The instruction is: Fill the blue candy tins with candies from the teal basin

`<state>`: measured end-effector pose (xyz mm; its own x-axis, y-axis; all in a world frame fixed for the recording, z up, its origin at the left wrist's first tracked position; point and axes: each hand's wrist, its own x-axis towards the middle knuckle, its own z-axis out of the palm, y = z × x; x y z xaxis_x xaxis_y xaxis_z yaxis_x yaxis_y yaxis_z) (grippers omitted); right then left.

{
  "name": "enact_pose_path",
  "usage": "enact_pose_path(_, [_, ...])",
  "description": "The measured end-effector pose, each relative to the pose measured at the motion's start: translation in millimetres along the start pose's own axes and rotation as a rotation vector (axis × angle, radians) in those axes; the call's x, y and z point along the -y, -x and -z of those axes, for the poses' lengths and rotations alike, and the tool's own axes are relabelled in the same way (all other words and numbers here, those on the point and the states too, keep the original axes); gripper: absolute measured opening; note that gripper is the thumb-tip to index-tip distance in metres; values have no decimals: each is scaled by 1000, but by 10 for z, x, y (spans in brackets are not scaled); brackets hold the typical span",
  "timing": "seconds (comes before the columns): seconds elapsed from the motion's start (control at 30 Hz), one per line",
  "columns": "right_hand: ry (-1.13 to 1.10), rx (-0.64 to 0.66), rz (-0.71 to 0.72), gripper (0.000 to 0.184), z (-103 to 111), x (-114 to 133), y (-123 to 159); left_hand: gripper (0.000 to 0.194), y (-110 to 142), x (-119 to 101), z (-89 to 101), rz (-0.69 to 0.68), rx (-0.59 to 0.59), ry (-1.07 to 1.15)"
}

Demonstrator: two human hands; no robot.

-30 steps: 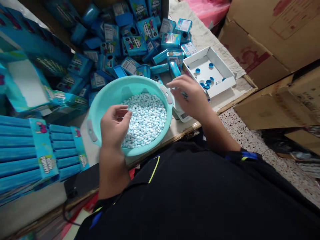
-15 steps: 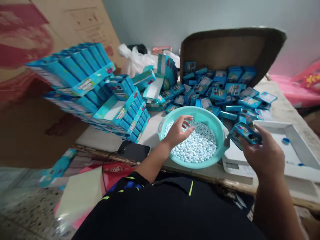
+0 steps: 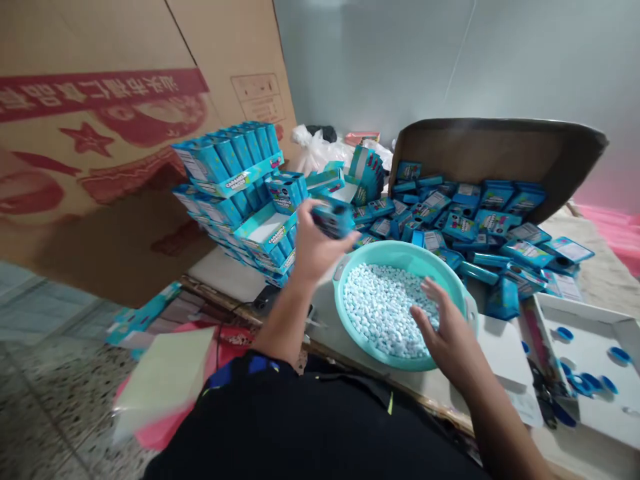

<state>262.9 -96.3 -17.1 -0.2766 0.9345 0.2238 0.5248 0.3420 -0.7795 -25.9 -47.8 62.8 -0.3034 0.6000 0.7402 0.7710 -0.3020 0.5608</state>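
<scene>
My left hand [image 3: 317, 243] is closed around a small blue candy box [image 3: 334, 219], which is blurred by motion. It is in the air between the stacked display trays and the basin. Over the right part of a turquoise basin [image 3: 400, 363], my right hand [image 3: 443, 323] has its fingers spread and holds nothing. Small white and pale blue candies [image 3: 383, 310] cover the basin's bottom. Left of the left hand, display trays [image 3: 250, 180] packed with blue boxes are piled up; one tray [image 3: 263, 228] has a bare white section.
Many loose blue boxes [image 3: 460, 227] spill from a tipped brown carton [image 3: 480, 150] behind the basin. At right are a white scale [image 3: 503, 357], scissors [image 3: 543, 393] and a white tray [image 3: 595, 407] with blue caps. A large cardboard box [image 3: 125, 167] rises at left.
The view has turned. My left hand has left the candies and now holds a box near the trays. My right hand, which held a box by the scale, is now empty over the basin.
</scene>
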Motion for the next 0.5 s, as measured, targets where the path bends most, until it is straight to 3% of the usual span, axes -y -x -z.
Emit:
enact_pose_path(0.1, [191, 147, -89, 60, -113, -171, 54, 85, -575, 389, 493, 34, -229, -203])
enact_pose_path(0.2, [336, 250, -50, 51, -174, -172, 68, 85, -885, 639, 730, 57, -213, -336])
enact_pose_path(0.3, [363, 290, -17, 45, -161, -120, 82, 79, -925, 767, 733, 107, -54, -429])
enact_pose_path(0.4, [319, 245, -7, 44, -142, -122, 119, 79, -839, 808, 663, 212, 69, -527])
enact_pose_path(0.5, [290, 197, 12, 43, -146, -157, 157, 83, -763, 767, 617, 288, 87, -628])
